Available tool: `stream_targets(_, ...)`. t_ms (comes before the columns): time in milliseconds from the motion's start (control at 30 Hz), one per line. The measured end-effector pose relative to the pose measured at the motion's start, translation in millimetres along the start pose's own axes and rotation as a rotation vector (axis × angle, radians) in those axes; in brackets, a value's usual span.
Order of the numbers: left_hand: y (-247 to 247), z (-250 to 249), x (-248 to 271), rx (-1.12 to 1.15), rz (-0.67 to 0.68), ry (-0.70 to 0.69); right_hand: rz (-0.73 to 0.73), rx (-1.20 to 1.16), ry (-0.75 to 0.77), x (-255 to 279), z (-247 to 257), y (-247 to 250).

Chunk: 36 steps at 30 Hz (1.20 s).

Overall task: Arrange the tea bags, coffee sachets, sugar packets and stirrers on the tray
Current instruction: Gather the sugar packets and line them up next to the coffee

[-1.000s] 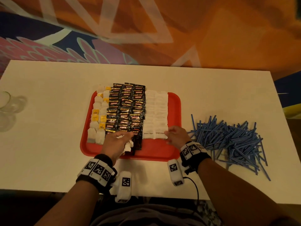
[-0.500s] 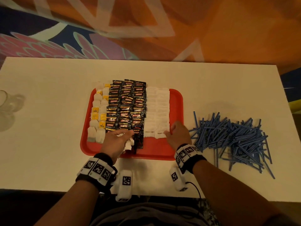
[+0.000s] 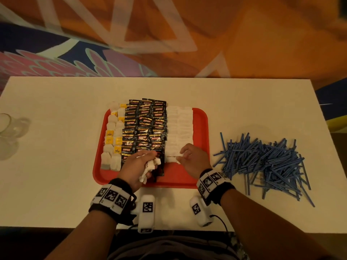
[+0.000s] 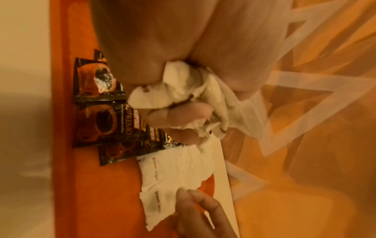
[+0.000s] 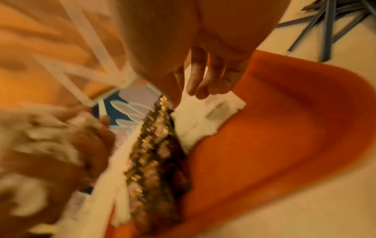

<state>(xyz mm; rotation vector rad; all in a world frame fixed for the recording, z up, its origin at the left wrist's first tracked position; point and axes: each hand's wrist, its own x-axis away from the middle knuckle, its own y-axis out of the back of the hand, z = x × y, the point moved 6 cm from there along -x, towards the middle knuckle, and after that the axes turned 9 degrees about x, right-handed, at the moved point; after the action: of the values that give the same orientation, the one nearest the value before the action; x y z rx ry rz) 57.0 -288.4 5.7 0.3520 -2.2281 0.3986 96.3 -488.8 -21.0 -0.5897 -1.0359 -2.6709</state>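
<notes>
1. A flat red plastic tray (image 3: 201, 128) sits in the middle of the long white desk (image 3: 56, 109), a little toward its near edge.
2. Along the tray's left edge run two columns of white tea bags with yellow tags (image 3: 113, 139).
3. Beside them, down the tray's middle, lie three columns of glossy black coffee sachets (image 3: 145, 124), overlapping like shingles and reaching past the tray's far edge.
4. To the right of those lie two columns of white paper sugar packets (image 3: 180, 128); the tray's right edge strip is bare red.
5. The left hand (image 3: 135, 167) hovers over the tray's near edge with its fingers curled tight round a crumpled bunch of white packets (image 4: 183, 90).
6. The right hand (image 3: 193, 162) is at the near end of the sugar columns; its fingertips (image 4: 191, 198) pinch the edge of the nearest packet (image 4: 160, 204), printed "brown sugar".
7. A loose heap of thin blue plastic stirrers (image 3: 266, 162) lies on the desk toward its right edge, off the tray.
8. A clear glass (image 3: 7, 124) stands at the desk's left edge.
</notes>
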Motion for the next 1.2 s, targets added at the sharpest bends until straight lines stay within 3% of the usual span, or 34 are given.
stream_targets(200,-38.5,-21.6,18.4,-0.04,0.145,-0.116,0.193,-0.333,0.01,19.9,52.0,9.5)
stream_targets(400,-59.7,-43.7,37.5,-0.113,0.218,-0.202,0.108,-0.432,-0.043,24.5,55.2,43.6)
stream_targets(533,-63.3,-53.4,42.0,-0.154,0.182,-0.231,0.07,-0.567,-0.049,28.3,60.2,64.5)
stream_targets(667,-65.6,-59.2,40.2,-0.183,0.16,-0.258,0.078,-0.49,-0.008,28.2,65.4,82.4)
stream_targets(800,-80.5,-64.4,48.3,-0.361,0.264,-0.299,0.174,-0.362,0.043,31.0,73.6,90.9)
stream_targets(867,-86.9,-65.8,51.4,-0.427,0.289,-0.321,0.136,-0.319,0.081,30.5,75.2,96.6)
stream_targets(967,-85.4,-65.1,47.5,-0.339,0.221,-0.327,-0.109,-0.351,0.112,26.0,69.3,109.3)
stream_targets(1033,-83.5,-60.5,43.7,-0.199,0.192,-0.285,-0.17,-0.421,0.105,25.9,66.1,109.1)
stream_targets(1200,-82.9,-48.9,46.4,0.042,0.191,-0.24,0.056,-0.538,0.017,28.8,61.5,83.9)
